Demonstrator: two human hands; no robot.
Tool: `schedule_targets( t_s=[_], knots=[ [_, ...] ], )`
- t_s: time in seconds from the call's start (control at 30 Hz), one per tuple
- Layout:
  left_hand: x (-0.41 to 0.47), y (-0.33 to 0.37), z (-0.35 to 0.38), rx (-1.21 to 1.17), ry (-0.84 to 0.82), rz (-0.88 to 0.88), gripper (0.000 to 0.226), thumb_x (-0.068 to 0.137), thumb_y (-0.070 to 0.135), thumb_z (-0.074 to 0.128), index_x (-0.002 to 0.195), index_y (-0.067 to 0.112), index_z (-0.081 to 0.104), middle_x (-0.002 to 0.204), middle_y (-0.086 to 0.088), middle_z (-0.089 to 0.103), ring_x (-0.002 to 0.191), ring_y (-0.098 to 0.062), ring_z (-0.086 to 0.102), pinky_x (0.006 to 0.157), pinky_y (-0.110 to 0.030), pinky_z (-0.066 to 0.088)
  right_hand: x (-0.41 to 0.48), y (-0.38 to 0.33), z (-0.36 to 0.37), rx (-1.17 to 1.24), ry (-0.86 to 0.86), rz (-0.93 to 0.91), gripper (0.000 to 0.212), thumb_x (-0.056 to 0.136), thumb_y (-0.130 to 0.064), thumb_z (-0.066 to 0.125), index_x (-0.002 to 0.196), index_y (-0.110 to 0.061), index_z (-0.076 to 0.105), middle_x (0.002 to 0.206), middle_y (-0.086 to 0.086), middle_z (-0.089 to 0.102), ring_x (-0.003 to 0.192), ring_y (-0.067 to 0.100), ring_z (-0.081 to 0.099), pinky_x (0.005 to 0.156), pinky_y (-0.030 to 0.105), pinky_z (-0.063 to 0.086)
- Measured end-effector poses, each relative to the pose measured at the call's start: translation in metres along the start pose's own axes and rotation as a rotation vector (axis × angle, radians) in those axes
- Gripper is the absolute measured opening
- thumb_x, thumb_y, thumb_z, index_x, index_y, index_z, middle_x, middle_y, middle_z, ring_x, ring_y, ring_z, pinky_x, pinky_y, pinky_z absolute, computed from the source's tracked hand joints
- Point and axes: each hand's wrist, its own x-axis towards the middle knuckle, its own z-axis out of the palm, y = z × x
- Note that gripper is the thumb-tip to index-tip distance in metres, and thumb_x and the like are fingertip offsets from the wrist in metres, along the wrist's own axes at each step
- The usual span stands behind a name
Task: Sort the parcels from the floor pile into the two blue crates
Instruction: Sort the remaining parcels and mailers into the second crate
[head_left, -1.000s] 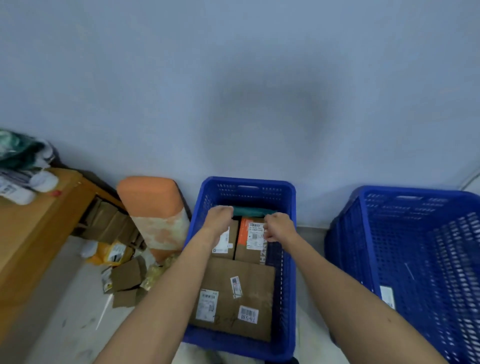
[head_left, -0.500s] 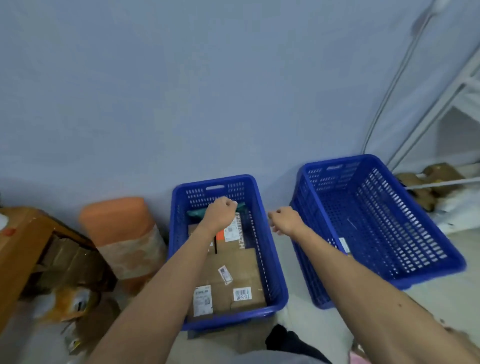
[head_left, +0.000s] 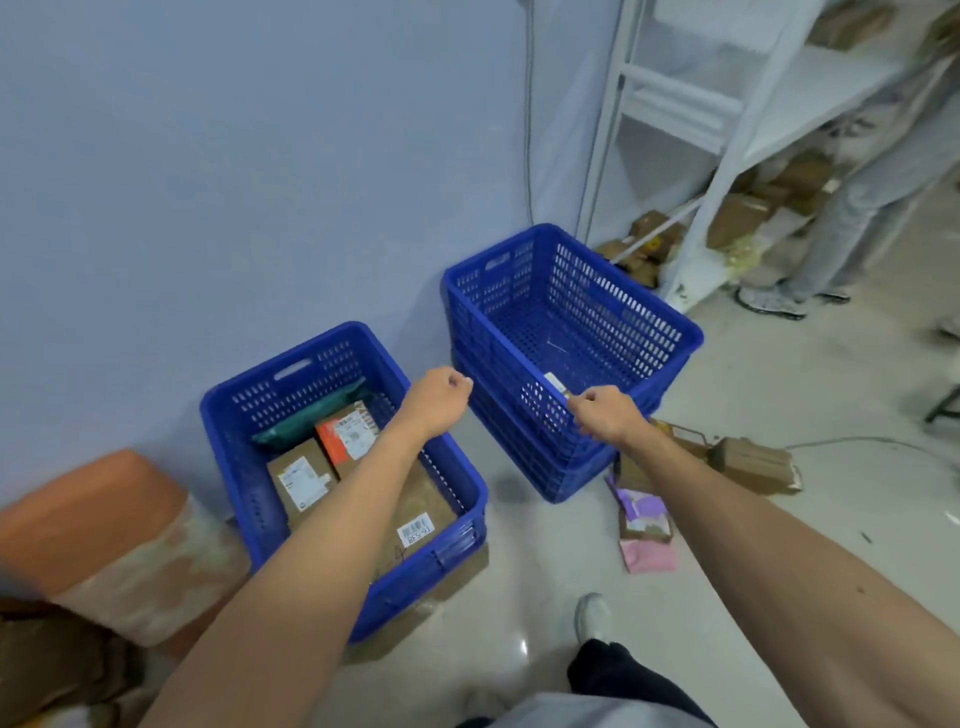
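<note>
Both hands withdrawn from left crate (head_left: 249, 467); left hand (head_left: 436, 397), right hand (head_left: 605, 413) loosely curled, empty, hovering.

The right crate (head_left: 571, 358) is open at the top and almost bare inside, so a hand could drop straight in. The left crate (head_left: 291, 395) is crowded: boxes (head_left: 304, 480) and a green bag (head_left: 311, 418) cover its floor, leaving room only above them. Bare floor (head_left: 524, 540) shows in the gap between the crates. Parcels (head_left: 644, 519) lie on the floor just right of the right crate. A white shelf (head_left: 727, 156) and a standing person (head_left: 852, 208) close off the far right; an orange roll (head_left: 98, 525) blocks the left.
</note>
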Motion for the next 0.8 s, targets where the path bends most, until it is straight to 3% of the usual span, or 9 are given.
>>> schedule_targets(
  t_s=[0.23,0.33,0.5,0.67,0.8],
  knots=[
    [0.006,0.064,0.094,0.023,-0.109,0.041,0.026,0.098,0.030,0.047,0.084,0.012,0.059,0.080,-0.003,0.062,0.075,-0.023,0.055,0.081,-0.040,0.050,-0.027,0.107,-0.067,-0.010,0.099,0.118,0.027,0.088,-0.029,0.052,0.069,-0.012,0.062,0.073,0.014,0.066,0.072,0.029,0.061,0.071,0.036,0.051],
    [0.008,0.101,0.147,0.048,-0.142,0.031,0.026,0.096,0.032,0.049,0.095,0.013,0.067,0.093,-0.002,0.070,0.089,-0.025,0.062,0.085,-0.038,0.050,-0.033,0.166,-0.100,-0.005,0.096,0.188,0.031,0.091,-0.027,0.052,0.065,-0.012,0.059,0.077,0.012,0.065,0.077,0.027,0.061,0.071,0.032,0.046],
    [0.016,0.175,0.251,0.034,-0.210,0.026,0.030,0.093,0.030,0.049,0.086,0.005,0.065,0.079,-0.006,0.066,0.072,-0.023,0.055,0.070,-0.036,0.047,-0.034,0.273,-0.164,0.022,0.127,0.277,0.039,0.093,-0.029,0.052,0.056,-0.015,0.049,0.067,0.005,0.056,0.072,0.025,0.054,0.066,0.031,0.038],
    [0.021,0.231,0.339,0.045,-0.274,0.002,0.023,0.093,0.032,0.051,0.086,0.016,0.064,0.084,0.003,0.068,0.077,-0.020,0.061,0.073,-0.038,0.049,-0.016,0.353,-0.223,-0.041,0.029,0.306,0.033,0.092,-0.033,0.048,0.082,-0.008,0.067,0.103,0.014,0.071,0.101,0.032,0.064,0.084,0.032,0.047],
    [0.029,0.246,0.376,0.054,-0.273,-0.074,0.021,0.095,0.034,0.052,0.086,0.020,0.065,0.085,0.000,0.069,0.074,-0.019,0.061,0.064,-0.033,0.047,0.010,0.385,-0.247,-0.087,-0.062,0.299,0.039,0.093,-0.030,0.041,0.102,-0.006,0.071,0.108,0.016,0.070,0.102,0.033,0.065,0.075,0.033,0.048]
  ],
)
